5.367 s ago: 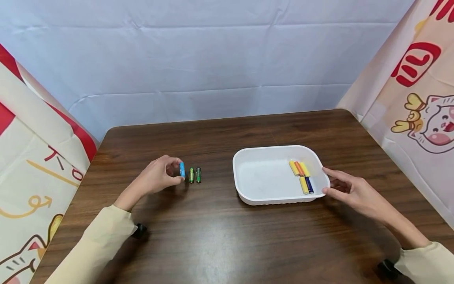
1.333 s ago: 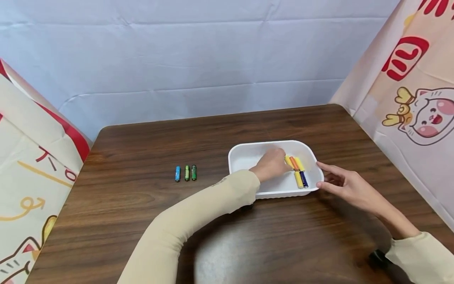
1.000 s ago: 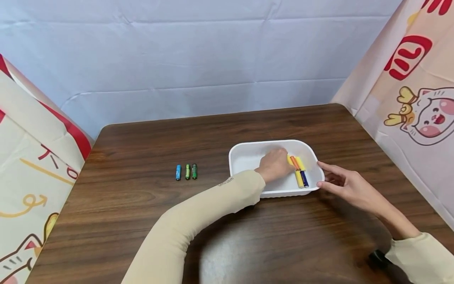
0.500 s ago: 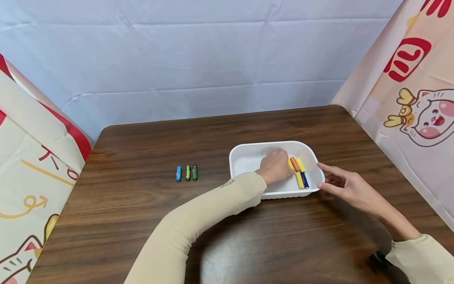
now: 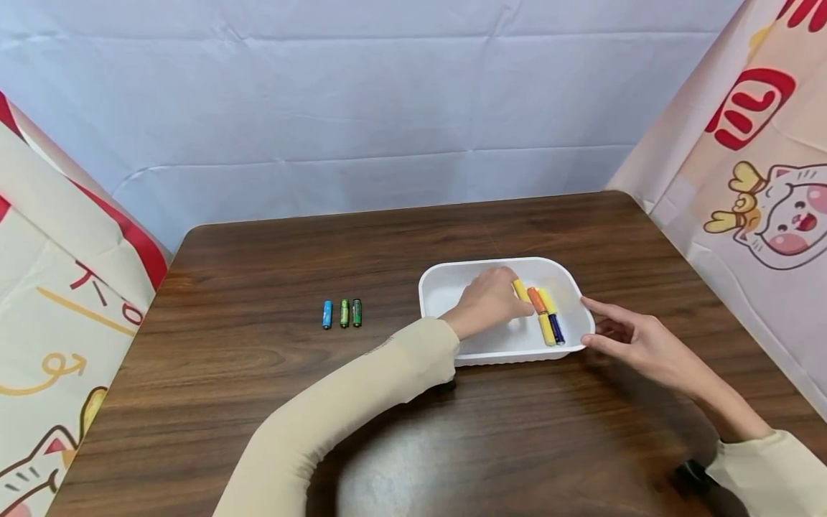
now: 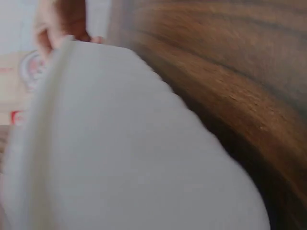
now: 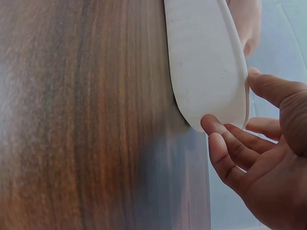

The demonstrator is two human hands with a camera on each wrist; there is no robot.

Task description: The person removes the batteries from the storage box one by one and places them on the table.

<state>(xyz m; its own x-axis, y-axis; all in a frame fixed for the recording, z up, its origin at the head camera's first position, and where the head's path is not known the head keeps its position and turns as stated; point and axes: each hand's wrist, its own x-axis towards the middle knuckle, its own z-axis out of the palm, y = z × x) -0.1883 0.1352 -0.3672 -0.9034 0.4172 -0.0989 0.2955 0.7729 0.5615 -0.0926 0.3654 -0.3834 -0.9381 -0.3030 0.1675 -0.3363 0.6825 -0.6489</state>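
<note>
While the right hand [image 5: 636,348] is pinching the white plastic tray [image 5: 510,356], the left hand [image 5: 489,298] is holding a yellow cylindrical battery [image 5: 520,290] in it. Looking partway: three blue/green cylindrical batteries [image 5: 344,313] lying on the brown wood-grain table [image 5: 258,276], four yellow/orange/navy ones [image 5: 537,301] sitting in the tray.

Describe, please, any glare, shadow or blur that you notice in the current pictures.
Head view: pale glare on the brown wood-grain table near the bottom edge, dark shadow beneath the beige fabric sleeve on the left arm; left wrist view: soft overall, the white rounded-rectangular plastic tray showing a blurred near rim; right wrist view: clearer, with the bare right hand fairly crisp.
</note>
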